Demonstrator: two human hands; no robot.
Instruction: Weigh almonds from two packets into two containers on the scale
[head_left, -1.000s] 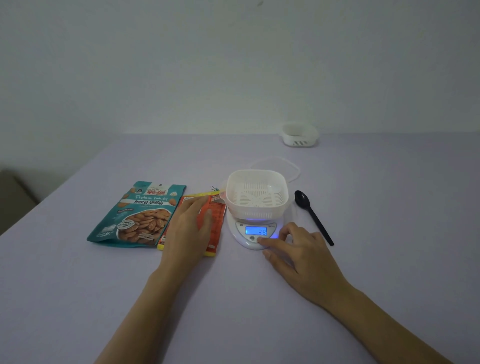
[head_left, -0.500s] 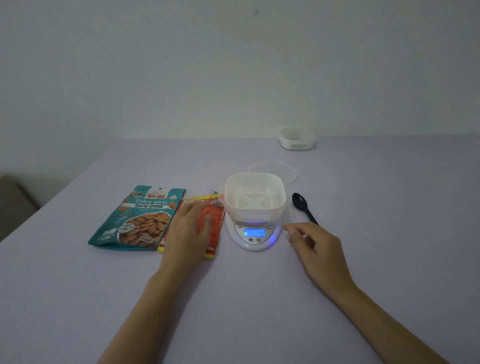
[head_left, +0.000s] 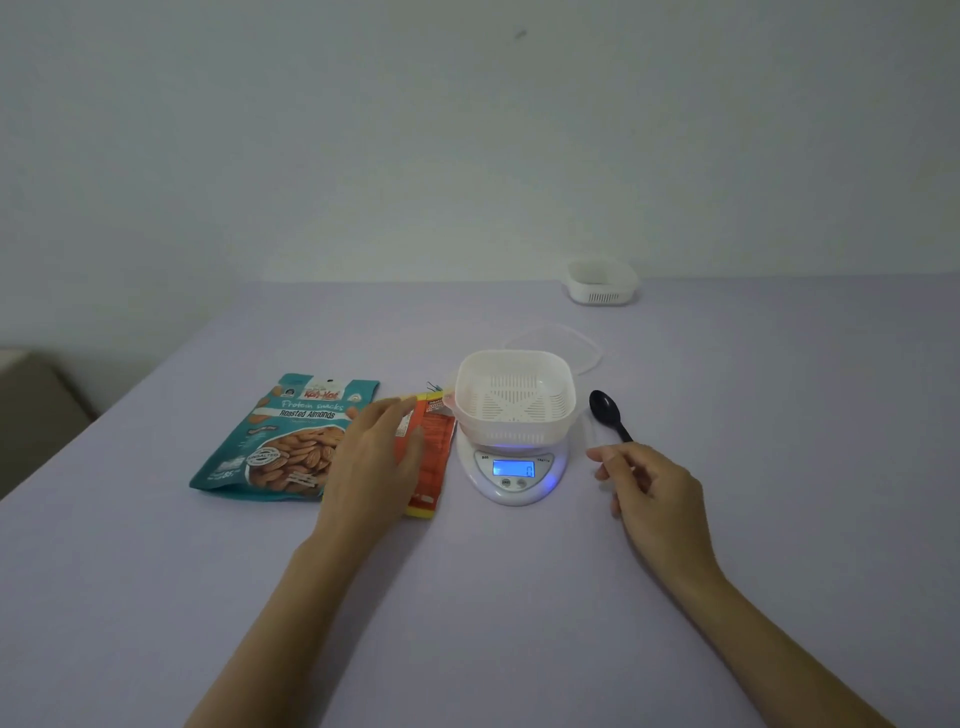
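Observation:
A white perforated container sits on the small white scale, whose lit blue display reads 0. Left of the scale lies an orange packet; my left hand rests flat on it with straight fingers. A teal roasted-almonds packet lies further left. A black spoon lies right of the scale. My right hand covers the end of its handle with fingers curled; whether it grips the handle is hidden. A second white container stands at the far edge.
A clear plastic lid lies just behind the scale. The lilac table runs up to a pale wall; its left edge slants toward me, with a dark object beyond it at the left.
My right hand left the scale's buttons and moved right to the spoon handle. The display went from 39 to 0. My left hand stayed on the orange packet.

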